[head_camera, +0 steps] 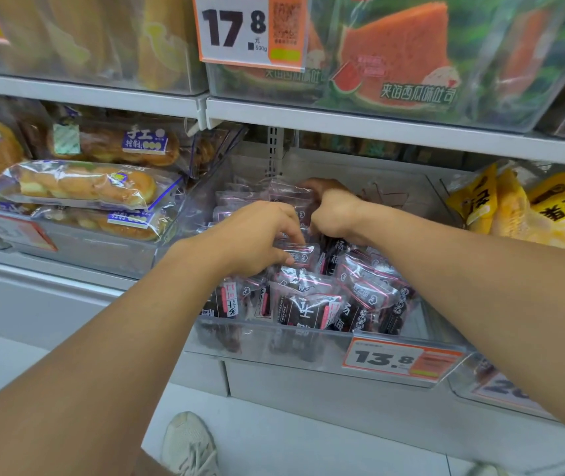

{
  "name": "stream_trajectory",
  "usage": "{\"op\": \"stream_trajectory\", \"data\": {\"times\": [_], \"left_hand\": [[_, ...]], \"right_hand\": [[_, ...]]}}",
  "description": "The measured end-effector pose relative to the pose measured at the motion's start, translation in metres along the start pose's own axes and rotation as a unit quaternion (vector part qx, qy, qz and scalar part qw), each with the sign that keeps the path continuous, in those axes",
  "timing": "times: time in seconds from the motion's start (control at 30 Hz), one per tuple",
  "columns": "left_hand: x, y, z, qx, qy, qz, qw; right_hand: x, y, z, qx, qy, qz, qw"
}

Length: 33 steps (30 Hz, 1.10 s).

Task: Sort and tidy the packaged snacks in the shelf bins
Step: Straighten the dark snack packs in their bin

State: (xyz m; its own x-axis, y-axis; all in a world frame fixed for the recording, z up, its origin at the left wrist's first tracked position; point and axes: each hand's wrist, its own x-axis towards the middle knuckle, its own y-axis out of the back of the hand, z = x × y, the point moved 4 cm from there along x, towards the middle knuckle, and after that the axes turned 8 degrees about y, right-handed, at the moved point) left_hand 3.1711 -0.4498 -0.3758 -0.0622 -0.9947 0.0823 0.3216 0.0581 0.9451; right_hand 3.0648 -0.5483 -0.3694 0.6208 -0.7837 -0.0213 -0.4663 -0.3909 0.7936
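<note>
I'm pinching a dark snack packet (296, 252) with my left hand (250, 238), lifting it to re-stack; my right hand (334, 214) is curled around packets deeper in the clear bin (274, 341), steadying them.

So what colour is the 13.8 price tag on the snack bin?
White with an orange border and panel, head view.

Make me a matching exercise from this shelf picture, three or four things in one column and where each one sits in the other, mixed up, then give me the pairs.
Things:
1. dark plum snack packets
2. bread loaves in clear bags
3. yellow packets
4. watermelon toast packs

Places:
A. bin on the upper shelf
B. bin to the left of the middle bin
C. middle bin, where both hands reach
D. bin to the right of the middle bin

Pairs: 1-C, 2-B, 3-D, 4-A
</note>
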Motion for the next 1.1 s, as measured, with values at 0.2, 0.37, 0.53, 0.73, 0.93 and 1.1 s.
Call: {"op": "stream_trajectory", "data": {"times": [0.2,0.37,0.53,0.73,0.93,1.1], "left_hand": [[0.001,-0.002,0.001,-0.023,0.003,-0.021,1.000],[-0.003,0.002,-0.004,-0.064,0.035,-0.003,0.997],[-0.002,0.003,-0.002,-0.058,0.048,0.011,0.997],[0.001,0.000,-0.007,-0.058,0.066,0.011,0.996],[0.006,0.004,-0.006,-0.041,0.056,0.129,0.989],[0.004,0.001,-0.007,-0.023,0.073,0.118,0.990]], "right_hand": [[-0.002,0.007,0.004,-0.047,-0.035,-0.039,0.998],[-0.024,0.033,-0.010,-0.138,-0.005,0.029,0.990],[-0.034,0.021,-0.008,-0.007,-0.055,-0.131,0.990],[-0.028,0.008,-0.013,0.000,-0.028,-0.154,0.988],[-0.032,0.003,-0.003,0.176,-0.051,0.037,0.982],[-0.043,0.001,-0.002,0.156,-0.100,-0.030,0.982]]}}
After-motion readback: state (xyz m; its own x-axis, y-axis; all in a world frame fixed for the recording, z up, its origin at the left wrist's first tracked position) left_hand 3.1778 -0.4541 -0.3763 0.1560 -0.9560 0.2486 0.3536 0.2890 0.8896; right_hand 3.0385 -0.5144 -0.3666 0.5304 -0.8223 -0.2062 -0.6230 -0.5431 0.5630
